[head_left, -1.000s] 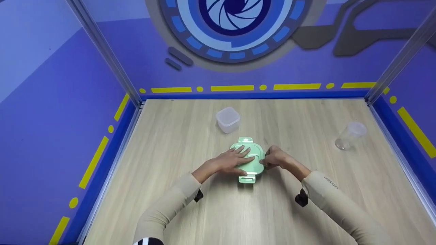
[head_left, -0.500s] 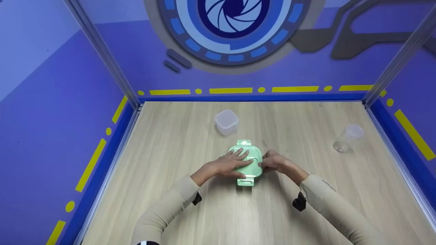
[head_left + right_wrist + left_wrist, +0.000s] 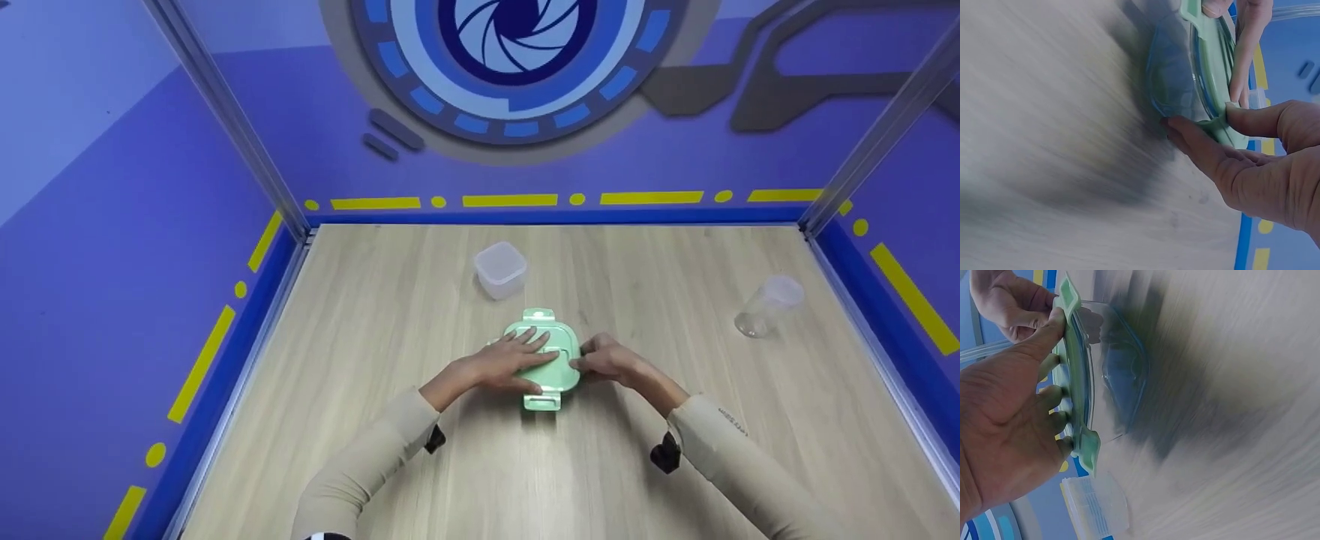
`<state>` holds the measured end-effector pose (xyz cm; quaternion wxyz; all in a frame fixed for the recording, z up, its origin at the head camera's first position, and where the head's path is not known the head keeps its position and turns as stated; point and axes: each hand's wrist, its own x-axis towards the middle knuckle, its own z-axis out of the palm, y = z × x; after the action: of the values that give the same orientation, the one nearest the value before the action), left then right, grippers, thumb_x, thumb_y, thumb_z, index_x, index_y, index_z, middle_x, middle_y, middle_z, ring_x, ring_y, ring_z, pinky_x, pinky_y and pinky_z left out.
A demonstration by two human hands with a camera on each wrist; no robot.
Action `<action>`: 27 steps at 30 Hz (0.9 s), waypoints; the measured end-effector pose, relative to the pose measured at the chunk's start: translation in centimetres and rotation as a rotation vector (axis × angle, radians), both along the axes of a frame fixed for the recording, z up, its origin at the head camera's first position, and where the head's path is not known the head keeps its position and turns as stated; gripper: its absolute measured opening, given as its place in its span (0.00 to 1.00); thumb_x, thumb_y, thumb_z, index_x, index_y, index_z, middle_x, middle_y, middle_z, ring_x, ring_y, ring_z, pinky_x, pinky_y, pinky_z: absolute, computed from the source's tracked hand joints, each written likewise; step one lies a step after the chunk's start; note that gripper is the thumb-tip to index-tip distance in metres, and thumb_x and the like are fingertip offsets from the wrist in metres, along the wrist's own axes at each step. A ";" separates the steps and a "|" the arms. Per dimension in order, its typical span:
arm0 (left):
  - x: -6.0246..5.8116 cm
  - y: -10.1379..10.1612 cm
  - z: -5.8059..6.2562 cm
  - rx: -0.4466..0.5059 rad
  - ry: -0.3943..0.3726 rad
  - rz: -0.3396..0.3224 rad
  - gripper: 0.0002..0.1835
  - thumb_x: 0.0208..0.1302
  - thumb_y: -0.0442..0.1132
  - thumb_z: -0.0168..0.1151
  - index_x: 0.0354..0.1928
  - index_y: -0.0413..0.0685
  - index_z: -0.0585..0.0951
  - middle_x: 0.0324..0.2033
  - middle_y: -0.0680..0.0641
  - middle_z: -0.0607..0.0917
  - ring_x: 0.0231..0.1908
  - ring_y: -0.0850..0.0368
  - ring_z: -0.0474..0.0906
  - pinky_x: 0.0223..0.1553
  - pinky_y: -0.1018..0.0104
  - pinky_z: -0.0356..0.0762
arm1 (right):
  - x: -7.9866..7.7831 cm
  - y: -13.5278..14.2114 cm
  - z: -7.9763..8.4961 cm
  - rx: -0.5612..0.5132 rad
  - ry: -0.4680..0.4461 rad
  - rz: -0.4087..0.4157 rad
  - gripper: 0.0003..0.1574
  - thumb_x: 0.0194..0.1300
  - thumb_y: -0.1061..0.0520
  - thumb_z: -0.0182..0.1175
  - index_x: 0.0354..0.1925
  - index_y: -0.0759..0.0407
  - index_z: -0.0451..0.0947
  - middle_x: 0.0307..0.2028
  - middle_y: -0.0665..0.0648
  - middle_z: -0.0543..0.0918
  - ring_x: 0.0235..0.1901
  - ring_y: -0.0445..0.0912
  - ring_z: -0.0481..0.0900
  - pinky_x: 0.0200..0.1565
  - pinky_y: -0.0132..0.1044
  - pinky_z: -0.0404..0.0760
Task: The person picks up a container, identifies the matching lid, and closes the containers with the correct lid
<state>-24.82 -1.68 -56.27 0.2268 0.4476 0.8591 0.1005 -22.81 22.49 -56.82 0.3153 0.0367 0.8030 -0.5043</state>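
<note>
Beyond the box (image 3: 559,376), table (image 3: 645,277) is free between tub (image 3: 501,271) and jar (image 3: 771,304).

The left hand (image 3: 506,364) hid part of the green lid (image 3: 559,375); lettering (image 3: 733,421) on the right sleeve (image 3: 739,461) was too small to read; the head view's top edge cut off the round emblem (image 3: 517,75).

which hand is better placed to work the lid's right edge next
Likely the right hand. Its thumb is at the right edge of the green lid, with fingers below, while the left hand lies spread across the top, better placed for steadying.
</note>
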 end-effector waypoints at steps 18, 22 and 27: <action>0.0 0.3 0.3 0.001 -0.017 -0.025 0.40 0.73 0.59 0.57 0.81 0.58 0.56 0.82 0.45 0.48 0.82 0.43 0.39 0.81 0.44 0.44 | -2.7 3.3 -1.4 -0.229 0.033 0.229 0.50 0.70 0.63 0.63 0.78 0.74 0.48 0.74 0.76 0.62 0.68 0.61 0.73 0.64 0.46 0.79; 0.0 0.2 0.4 -0.002 -0.012 -0.023 0.40 0.73 0.59 0.57 0.81 0.59 0.56 0.82 0.44 0.47 0.82 0.43 0.39 0.81 0.43 0.44 | -3.4 3.4 -1.4 -0.215 0.046 0.266 0.51 0.68 0.62 0.65 0.78 0.72 0.49 0.75 0.75 0.61 0.72 0.66 0.68 0.62 0.43 0.80; 0.0 -0.1 0.4 -0.014 0.010 -0.033 0.41 0.73 0.61 0.56 0.81 0.60 0.55 0.82 0.46 0.47 0.82 0.44 0.38 0.81 0.44 0.44 | -3.6 3.3 -1.6 -0.251 0.025 0.248 0.49 0.68 0.64 0.66 0.77 0.75 0.51 0.72 0.75 0.66 0.68 0.60 0.74 0.57 0.35 0.83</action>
<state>-24.82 -1.77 -55.82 0.2272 0.4606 0.8534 0.0888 -26.38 25.81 -58.40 0.3673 -0.1087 0.7360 -0.5582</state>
